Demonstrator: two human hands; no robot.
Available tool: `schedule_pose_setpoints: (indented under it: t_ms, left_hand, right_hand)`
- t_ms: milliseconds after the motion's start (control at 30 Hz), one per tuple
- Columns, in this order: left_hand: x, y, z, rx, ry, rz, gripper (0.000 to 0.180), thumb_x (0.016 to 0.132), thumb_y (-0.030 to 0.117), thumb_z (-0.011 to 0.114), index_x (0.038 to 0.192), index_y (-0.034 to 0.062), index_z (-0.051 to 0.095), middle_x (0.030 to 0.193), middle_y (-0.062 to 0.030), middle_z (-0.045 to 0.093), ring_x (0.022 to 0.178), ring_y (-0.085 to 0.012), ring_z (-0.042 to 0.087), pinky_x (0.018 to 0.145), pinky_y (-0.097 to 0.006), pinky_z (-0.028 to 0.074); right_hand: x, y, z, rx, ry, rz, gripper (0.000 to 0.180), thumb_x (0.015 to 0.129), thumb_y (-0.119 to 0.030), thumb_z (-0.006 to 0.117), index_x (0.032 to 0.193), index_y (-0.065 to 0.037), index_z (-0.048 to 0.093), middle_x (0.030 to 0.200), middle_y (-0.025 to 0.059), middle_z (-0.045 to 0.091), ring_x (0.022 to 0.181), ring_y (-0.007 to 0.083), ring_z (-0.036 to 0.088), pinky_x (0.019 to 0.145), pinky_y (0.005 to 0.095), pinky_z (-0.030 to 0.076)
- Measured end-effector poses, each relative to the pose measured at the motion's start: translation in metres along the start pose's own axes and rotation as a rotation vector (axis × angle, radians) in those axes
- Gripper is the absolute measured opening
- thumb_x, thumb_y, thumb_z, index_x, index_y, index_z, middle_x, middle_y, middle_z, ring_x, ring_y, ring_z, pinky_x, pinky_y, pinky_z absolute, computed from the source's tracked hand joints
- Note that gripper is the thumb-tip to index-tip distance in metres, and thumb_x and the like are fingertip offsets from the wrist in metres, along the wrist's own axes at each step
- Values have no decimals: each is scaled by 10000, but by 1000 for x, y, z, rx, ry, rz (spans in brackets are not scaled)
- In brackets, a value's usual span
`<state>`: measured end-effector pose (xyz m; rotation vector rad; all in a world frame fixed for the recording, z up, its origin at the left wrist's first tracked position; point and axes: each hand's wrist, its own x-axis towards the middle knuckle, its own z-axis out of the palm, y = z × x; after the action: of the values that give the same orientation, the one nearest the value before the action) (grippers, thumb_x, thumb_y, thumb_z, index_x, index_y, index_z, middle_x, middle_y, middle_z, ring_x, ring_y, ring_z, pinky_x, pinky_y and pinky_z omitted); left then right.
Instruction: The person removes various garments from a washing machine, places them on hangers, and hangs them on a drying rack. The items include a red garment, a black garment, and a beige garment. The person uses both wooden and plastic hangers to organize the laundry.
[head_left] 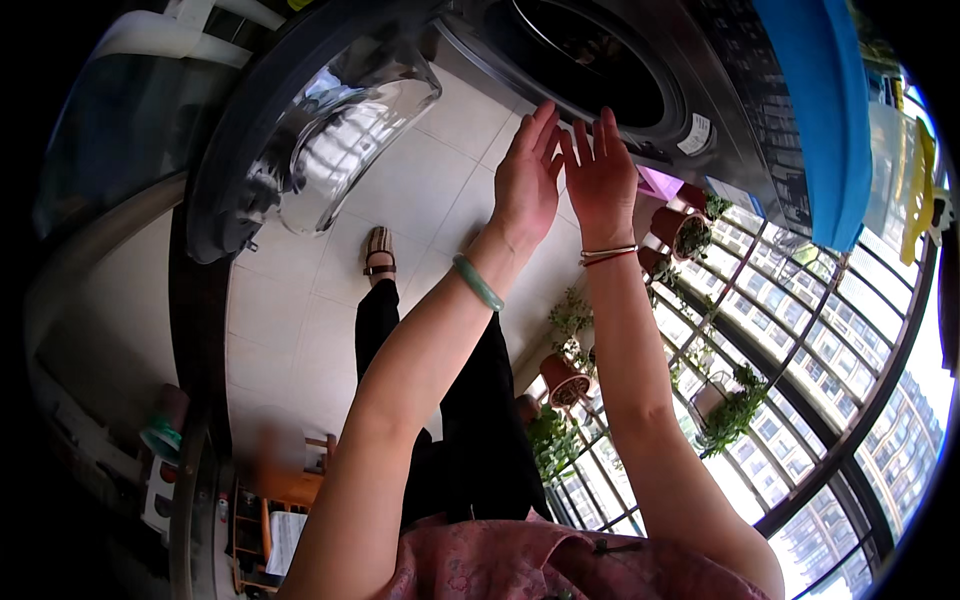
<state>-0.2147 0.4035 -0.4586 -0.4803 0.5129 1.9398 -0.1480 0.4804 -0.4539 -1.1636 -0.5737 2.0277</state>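
My left hand (527, 178) and my right hand (601, 185) are held up close together, fingers stretched out and nothing in either one. They are in front of the washing machine (715, 85), just short of the dark round drum opening (600, 70) as seen here. The machine's round door (270, 85), with a clear bulging glass, stands swung out to the left. A green bangle (478, 283) circles my left wrist, and thin bracelets (608, 255) sit on the right one. The inside of the drum is mostly too dark to make out.
Pale floor tiles (400, 185) lie below, with my sandalled foot (380, 255) on them. Potted plants (565, 380) line the barred window (780, 320) at right. A blue sheet-like thing (825, 110) lies on the machine. A wooden chair-like piece (285, 490) stands lower left.
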Motion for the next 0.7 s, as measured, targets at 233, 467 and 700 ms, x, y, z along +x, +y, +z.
schedule_pose_setpoints:
  t_ms: [233, 467, 700]
  left_hand:
    - [95, -45, -29, -46, -70, -11, 536, 1022, 414, 416, 1472, 127, 373, 1548, -48, 300, 1426, -201, 238, 1147, -398, 183]
    - [137, -66, -48, -20, -24, -12, 525, 1030, 396, 404, 1483, 135, 355, 1566, -49, 275, 1459, -216, 194, 1167, -420, 170]
    - [145, -79, -63, -51, 84, -13, 513, 1001, 424, 480, 1459, 205, 400, 1421, -3, 398, 1316, -176, 362, 1126, -429, 259]
  right_hand:
    - [160, -1, -50, -483, -84, -53, 552, 957, -164, 477, 1487, -148, 326, 1484, 84, 338, 1339, 262, 366, 1034, 456, 417]
    - [270, -8, -67, -744, -88, -129, 484, 945, -151, 476, 1425, -178, 429, 1391, 16, 495, 1197, 177, 529, 965, 332, 423]
    - [228, -16, -77, -370, -365, -223, 425, 989, -299, 480, 1367, -105, 479, 1326, 77, 547, 1186, 236, 533, 989, 389, 431]
